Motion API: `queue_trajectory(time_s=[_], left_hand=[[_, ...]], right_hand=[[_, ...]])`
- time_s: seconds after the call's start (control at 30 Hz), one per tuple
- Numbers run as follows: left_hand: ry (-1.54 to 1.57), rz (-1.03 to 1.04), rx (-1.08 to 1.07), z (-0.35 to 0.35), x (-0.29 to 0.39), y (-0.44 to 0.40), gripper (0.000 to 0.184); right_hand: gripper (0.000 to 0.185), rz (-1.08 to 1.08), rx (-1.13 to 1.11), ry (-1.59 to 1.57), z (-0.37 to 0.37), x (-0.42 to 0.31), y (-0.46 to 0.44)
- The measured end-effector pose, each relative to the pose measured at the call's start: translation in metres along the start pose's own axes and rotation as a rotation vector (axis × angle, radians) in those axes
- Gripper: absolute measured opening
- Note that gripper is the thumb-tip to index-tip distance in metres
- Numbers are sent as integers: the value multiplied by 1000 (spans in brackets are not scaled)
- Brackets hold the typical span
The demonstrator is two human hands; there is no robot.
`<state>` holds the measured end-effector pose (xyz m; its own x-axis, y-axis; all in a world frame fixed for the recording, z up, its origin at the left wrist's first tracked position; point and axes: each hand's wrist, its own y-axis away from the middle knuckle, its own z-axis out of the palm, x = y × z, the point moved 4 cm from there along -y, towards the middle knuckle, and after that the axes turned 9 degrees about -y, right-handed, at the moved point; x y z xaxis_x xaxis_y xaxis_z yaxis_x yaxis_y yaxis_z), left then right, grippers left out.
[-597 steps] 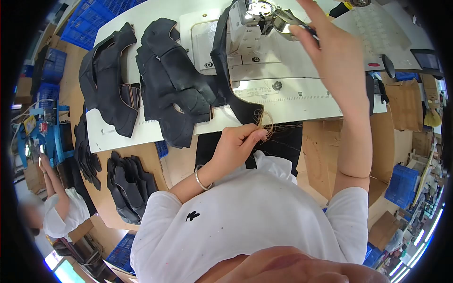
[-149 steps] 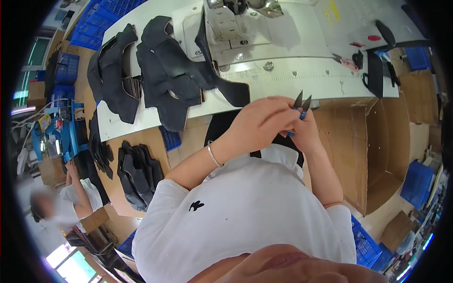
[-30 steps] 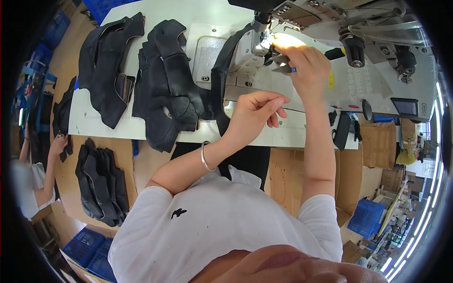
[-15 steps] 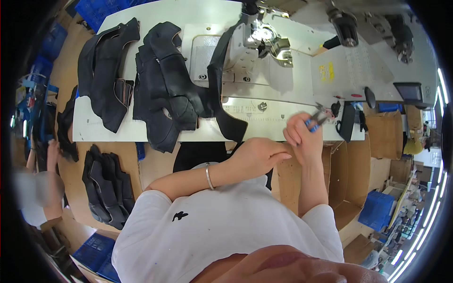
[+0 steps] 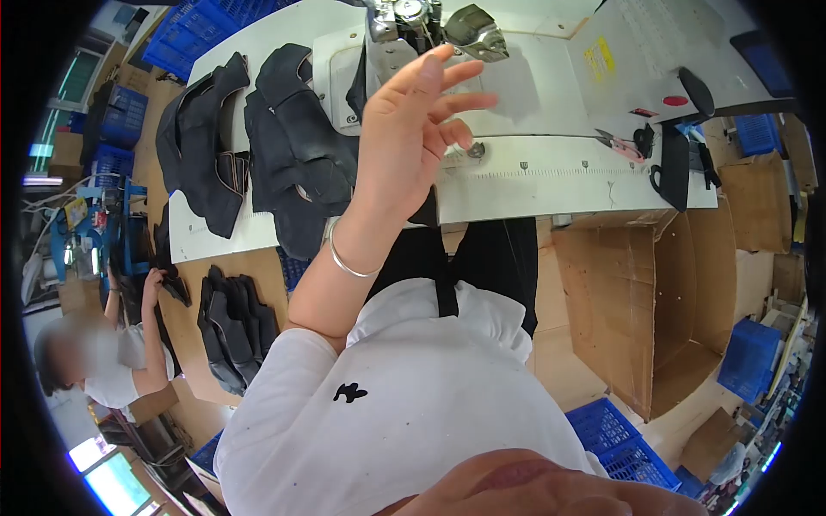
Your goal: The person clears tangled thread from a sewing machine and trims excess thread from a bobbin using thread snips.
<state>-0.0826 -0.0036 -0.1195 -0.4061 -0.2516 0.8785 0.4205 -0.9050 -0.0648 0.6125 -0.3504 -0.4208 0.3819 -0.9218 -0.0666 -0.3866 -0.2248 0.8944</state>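
My left hand (image 5: 409, 129), with a silver bangle on its wrist, is raised in front of the sewing machine head (image 5: 404, 21). Its fingers are spread and nothing is in them. My right hand is out of view. Black padded fabric pieces (image 5: 301, 129) lie stacked on the white table left of my left hand, and another stack of black pieces (image 5: 202, 146) lies farther left. Behind my hand and wrist, part of a black piece is hidden. Pink-handled scissors (image 5: 626, 148) rest at the right of the table.
An open cardboard box (image 5: 607, 310) stands on the floor at right, below the table edge. More black pieces (image 5: 232, 327) hang at left. A co-worker (image 5: 129, 357) sits at far left. Blue crates (image 5: 624, 443) stand around the floor.
My left hand has risen from the table's front edge to the machine, its fingers spreading. My right hand, which held blue-handled snips, has left the view. The view has shifted.
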Motion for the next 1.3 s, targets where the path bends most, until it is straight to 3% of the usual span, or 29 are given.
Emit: queue_trajectory(time_s=[0.1,0.2,0.27,0.3,0.33,0.4,0.47,0.5,0.63,0.7,0.8,0.9,0.97,1.0,1.07,1.13,1.2,1.23,1.27,1.3], left_hand=[[-205,33,83,3,-2,12,26],[-530,2,40,24,-19,47,22],[-688,16,-125,38,-48,73,22],[-811,198,-228,47,-59,85,27],[-928,385,-335,54,-71,98,34],[-1014,461,-563,61,-105,124,36],[-1076,435,-760,72,-118,146,33],[-1062,387,-902,74,-132,158,24],[-1177,351,-1395,84,-163,191,12],[-1144,362,-1521,83,-176,203,8],[-1146,310,-1512,79,-181,203,10],[-1226,351,-1418,71,-182,195,13],[-1263,399,-1210,71,-151,170,14],[-1278,418,-1107,71,-130,155,14],[-1260,603,-689,58,-75,119,18],[-1269,885,-151,29,-33,92,13],[-935,386,287,7,-16,66,41],[-713,258,256,0,-14,50,51],[-520,163,214,-1,-12,38,54],[-327,66,192,-3,-10,26,57]], right_hand=[[14,23,-18,-17,-36,33,27],[13,-132,-91,-141,-20,-34,27],[12,-291,-190,-353,19,-115,15],[19,-287,-196,-547,46,-148,-17],[17,-436,-289,-525,76,-232,23],[16,-586,-443,-564,126,-365,99],[22,-814,-669,-405,166,-467,197],[29,-891,-893,-316,184,-504,231],[34,-901,-1441,-241,236,-606,350],[31,-873,-1545,-295,247,-631,387],[25,-1045,-1540,-423,248,-636,394],[21,-1153,-1089,-354,226,-594,353],[17,-1156,-838,-253,209,-549,297],[14,-1268,-730,-238,196,-525,286],[16,-1357,-502,-105,175,-464,227],[13,-1133,-212,4,150,-398,179],[22,-891,-75,13,121,-285,78],[24,-711,-4,147,100,-208,26],[30,-749,142,351,71,-100,-50],[36,-1106,431,222,55,-29,-56]])
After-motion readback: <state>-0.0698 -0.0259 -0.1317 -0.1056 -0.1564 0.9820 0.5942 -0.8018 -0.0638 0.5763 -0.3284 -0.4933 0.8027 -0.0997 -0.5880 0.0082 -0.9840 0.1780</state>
